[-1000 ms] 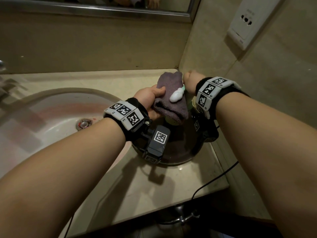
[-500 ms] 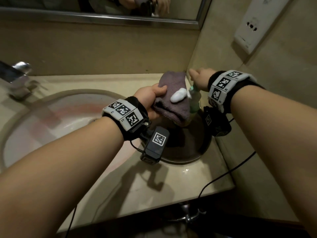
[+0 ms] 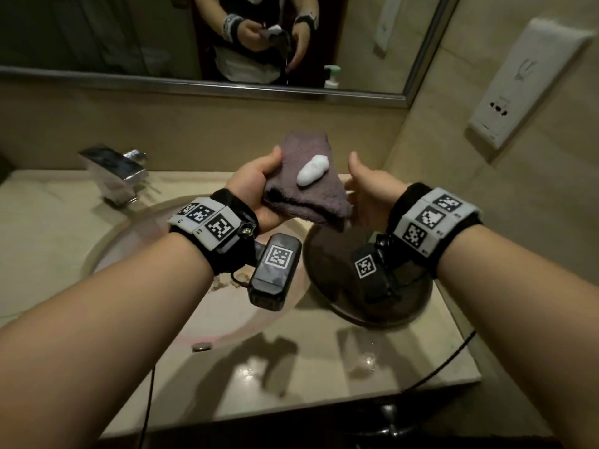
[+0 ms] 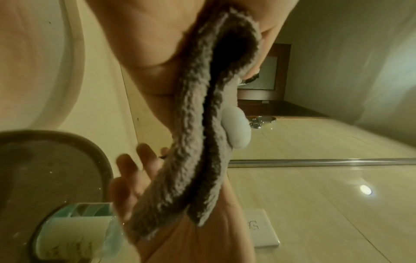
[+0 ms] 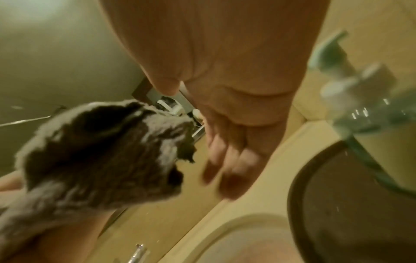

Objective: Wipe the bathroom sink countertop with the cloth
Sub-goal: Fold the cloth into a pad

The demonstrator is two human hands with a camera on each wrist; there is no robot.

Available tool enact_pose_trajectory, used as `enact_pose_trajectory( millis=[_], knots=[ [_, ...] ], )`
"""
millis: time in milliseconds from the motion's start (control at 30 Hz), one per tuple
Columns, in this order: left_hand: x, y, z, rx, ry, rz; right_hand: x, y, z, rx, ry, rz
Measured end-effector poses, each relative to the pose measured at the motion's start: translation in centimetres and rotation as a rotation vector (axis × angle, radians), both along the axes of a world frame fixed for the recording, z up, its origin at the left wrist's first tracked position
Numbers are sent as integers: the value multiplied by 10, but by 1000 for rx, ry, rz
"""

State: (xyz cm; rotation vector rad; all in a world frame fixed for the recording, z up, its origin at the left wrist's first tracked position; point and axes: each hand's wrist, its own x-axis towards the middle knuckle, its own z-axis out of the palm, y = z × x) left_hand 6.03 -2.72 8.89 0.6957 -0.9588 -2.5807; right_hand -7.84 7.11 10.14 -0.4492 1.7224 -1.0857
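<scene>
Above the countertop (image 3: 324, 367), left hand (image 3: 256, 186) grips the foam-topped cloth (image 3: 301, 189); right hand (image 3: 369, 192), seemingly loose-fingered, hovers beside it.

Above the countertop (image 3: 291, 367), the folded cloth (image 3: 304, 192) with a foam blob (image 3: 311, 171) on it sits between both hands, the sink basin (image 3: 136, 254) lower left, the round tray (image 3: 327, 280) beneath at right, the faucet (image 3: 113, 170) far left.

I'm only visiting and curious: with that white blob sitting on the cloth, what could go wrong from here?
The foam blob sits loose on the folded cloth; tilting it could slide the foam off early. Only the left hand grips the cloth, so a layer might droop open. The soap bottle stands close by the open right hand and could get knocked.
</scene>
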Motion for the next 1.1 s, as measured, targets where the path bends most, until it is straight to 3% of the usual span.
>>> enact_pose_trajectory(
  millis=[100,200,533,733,833,1100],
  knots=[
    [18,-8,2,7,-45,22,24,-4,-6,-17,-163,27],
    [36,-15,3,-35,-141,26,38,-11,-7,-78,-185,-55],
    [65,-36,0,-76,-195,-61,81,-39,-19,-260,114,-216],
    [68,-43,-1,-81,-123,-128,100,-48,-19,-367,374,-74],
    [66,-43,-4,-87,-125,-168,105,-56,-15,-365,534,-95],
    [58,-44,3,-96,-18,-109,88,-62,-11,-337,600,-218]
  ],
)
